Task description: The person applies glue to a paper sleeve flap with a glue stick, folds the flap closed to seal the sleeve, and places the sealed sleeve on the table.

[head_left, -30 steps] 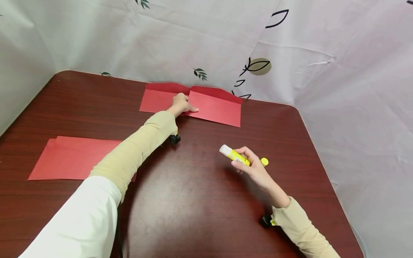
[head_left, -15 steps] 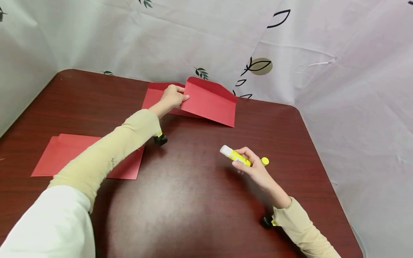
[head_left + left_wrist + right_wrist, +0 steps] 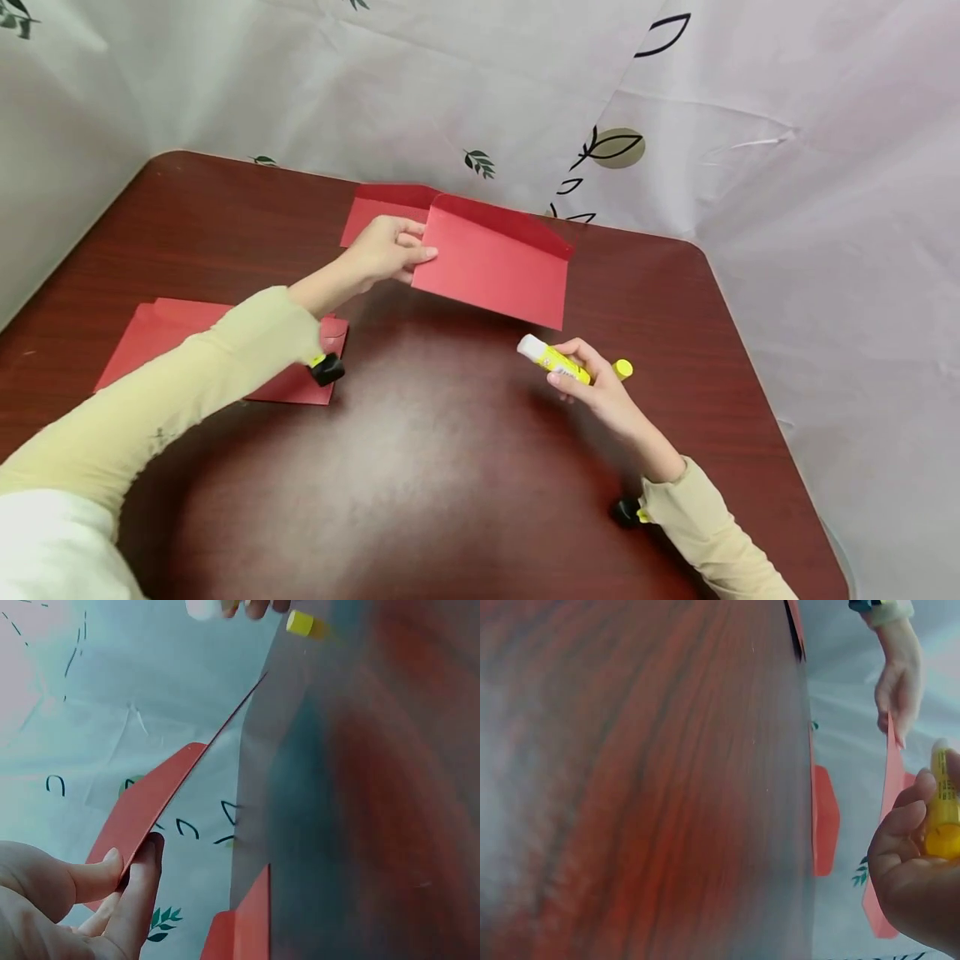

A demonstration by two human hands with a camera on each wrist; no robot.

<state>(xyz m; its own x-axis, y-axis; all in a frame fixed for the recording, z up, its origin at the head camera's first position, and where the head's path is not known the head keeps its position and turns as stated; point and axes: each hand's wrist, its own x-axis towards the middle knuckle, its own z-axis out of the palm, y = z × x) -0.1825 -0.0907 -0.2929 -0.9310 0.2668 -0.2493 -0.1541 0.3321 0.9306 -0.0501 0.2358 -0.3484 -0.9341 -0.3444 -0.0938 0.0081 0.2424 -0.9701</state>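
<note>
Pinches a red envelope in the left hand by its left short side, with thumb in front and fingers behind; holds it tilted above the table, near the far edge and roughly midway between the two far corners, with the flap raised along the far long side. Grasps a yellow glue stick in the right hand, over the right half of the table, with the white end pointing toward the envelope but apart from it. Shows also a yellow cap just beyond that hand, toward the right edge, a second envelope at the far edge, partly hidden behind the raised one, and further envelopes toward the left edge, partly under the left sleeve as seen from above. Looks like thin paper, so probably very light; seems stiff enough to stay flat from one side, judging by the straight line in the left wrist view, yet likely to crease if squeezed or bent. Probably not slippery. Best taken by a short side, below the flap, with light fingertips. For the stick, likely rigid and smooth: best held round the barrel, clear of the white end.
</note>
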